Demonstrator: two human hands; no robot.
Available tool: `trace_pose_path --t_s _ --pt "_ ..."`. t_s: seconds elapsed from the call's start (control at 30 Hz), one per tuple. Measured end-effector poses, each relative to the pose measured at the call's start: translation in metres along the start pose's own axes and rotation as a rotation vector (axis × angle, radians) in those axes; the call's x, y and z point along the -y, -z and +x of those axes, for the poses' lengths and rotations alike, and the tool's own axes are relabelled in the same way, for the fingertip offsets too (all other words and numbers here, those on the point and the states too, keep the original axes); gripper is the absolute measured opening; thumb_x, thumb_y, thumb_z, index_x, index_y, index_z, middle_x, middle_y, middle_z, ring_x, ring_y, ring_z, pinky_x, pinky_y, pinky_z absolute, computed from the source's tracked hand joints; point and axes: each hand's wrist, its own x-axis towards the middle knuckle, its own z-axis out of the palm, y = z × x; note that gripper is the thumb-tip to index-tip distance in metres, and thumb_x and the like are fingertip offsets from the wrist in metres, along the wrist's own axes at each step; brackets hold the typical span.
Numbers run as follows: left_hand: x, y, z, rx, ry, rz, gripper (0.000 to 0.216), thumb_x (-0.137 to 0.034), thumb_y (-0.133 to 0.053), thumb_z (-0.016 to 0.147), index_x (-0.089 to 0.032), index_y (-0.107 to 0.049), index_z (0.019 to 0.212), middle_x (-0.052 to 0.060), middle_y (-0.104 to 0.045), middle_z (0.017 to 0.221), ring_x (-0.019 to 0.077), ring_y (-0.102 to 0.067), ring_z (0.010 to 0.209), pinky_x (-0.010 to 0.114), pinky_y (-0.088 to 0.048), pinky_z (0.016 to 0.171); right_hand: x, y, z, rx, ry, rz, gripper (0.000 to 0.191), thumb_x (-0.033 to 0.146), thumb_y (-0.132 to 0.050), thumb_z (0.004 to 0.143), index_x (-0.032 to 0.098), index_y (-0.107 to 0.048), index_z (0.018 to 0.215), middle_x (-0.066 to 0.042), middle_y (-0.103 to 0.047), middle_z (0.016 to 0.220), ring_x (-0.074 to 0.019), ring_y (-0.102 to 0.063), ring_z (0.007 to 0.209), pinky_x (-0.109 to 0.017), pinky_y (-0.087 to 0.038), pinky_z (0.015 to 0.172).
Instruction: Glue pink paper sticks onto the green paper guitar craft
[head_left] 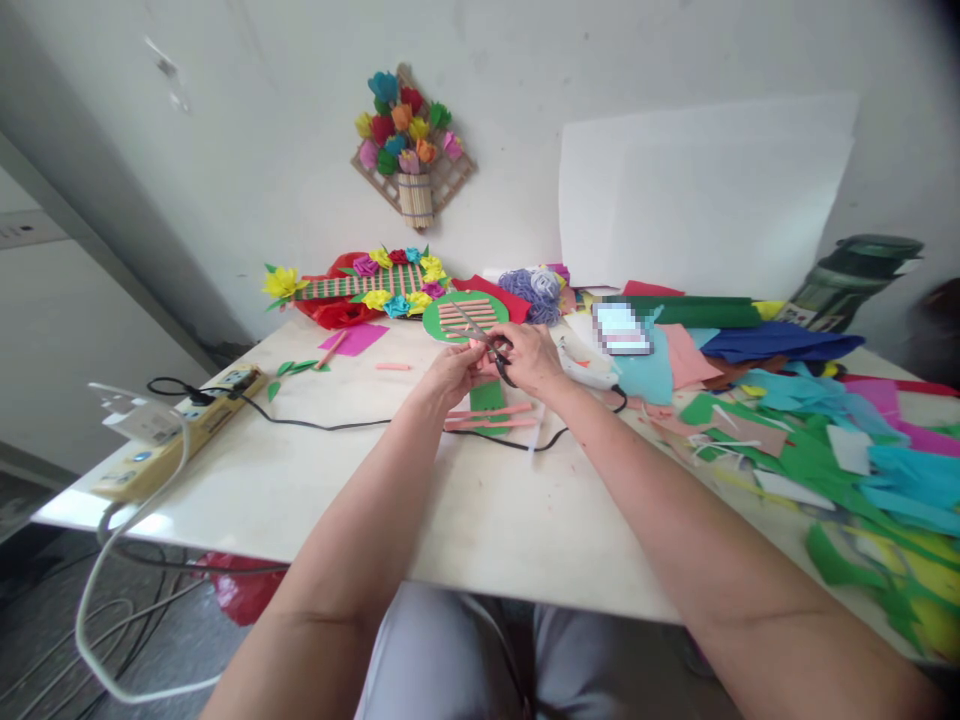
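Note:
My right hand (534, 356) is closed on a pair of scissors (480, 335), whose blades point up and to the left. In my left hand (452, 372) the fingers pinch a small pink paper piece (475, 352) close to the blades; the hand hides much of it. Just beyond the hands lies a green oval (431, 318) with several pink strips glued or laid across it. A green paper strip (487, 396) runs below the oval, toward me. Long pink paper strips (502, 414) lie crosswise over its near end.
A white glue gun (589, 372) lies right of my hands, its black cord (330, 428) crossing the table to a power strip (180, 440). Paper scraps (780, 440) cover the right side. A flower-trimmed paper guitar (360, 285) and yarn (531, 293) are at the back.

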Motion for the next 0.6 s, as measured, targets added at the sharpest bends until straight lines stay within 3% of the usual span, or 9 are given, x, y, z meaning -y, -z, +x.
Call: trace_pose_path --t_s 0.17,0.37,0.6 --pt "0.0003 -0.0013 -0.0003 -0.002 -0.026 -0.019 0.009 -0.015 -0.056 0.077 -0.011 -0.056 0.069 0.000 -0.059 0.054 0.0097 -0.057 0.048 0.025 -0.052 0.059 -0.0014 -0.0035 -0.0011 -0.016 0.017 -0.001 0.033 0.022 -0.058 0.069 0.020 -0.061 0.103 -0.005 -0.068 0.098 -0.0228 -0.060 0.090 -0.035 -0.035 0.079" --pt "0.0016 0.0007 0.0016 0.046 -0.028 -0.006 0.008 -0.012 -0.054 0.078 -0.010 -0.058 0.072 0.003 -0.061 0.055 0.0106 -0.059 0.050 0.024 -0.052 0.060 -0.0035 -0.0060 -0.0022 -0.001 0.025 0.078 0.038 0.031 -0.060 0.071 0.022 -0.062 0.108 -0.005 -0.069 0.097 -0.0214 -0.061 0.087 -0.033 -0.038 0.078" --pt "-0.0007 -0.0018 -0.0019 0.090 -0.012 0.002 0.008 -0.014 -0.053 0.079 -0.009 -0.059 0.076 0.002 -0.060 0.052 0.0103 -0.058 0.047 0.023 -0.053 0.060 -0.0074 -0.0055 -0.0035 0.045 -0.040 0.222 0.043 0.028 -0.062 0.069 0.022 -0.061 0.111 -0.002 -0.070 0.090 -0.0171 -0.062 0.075 -0.029 -0.043 0.072"
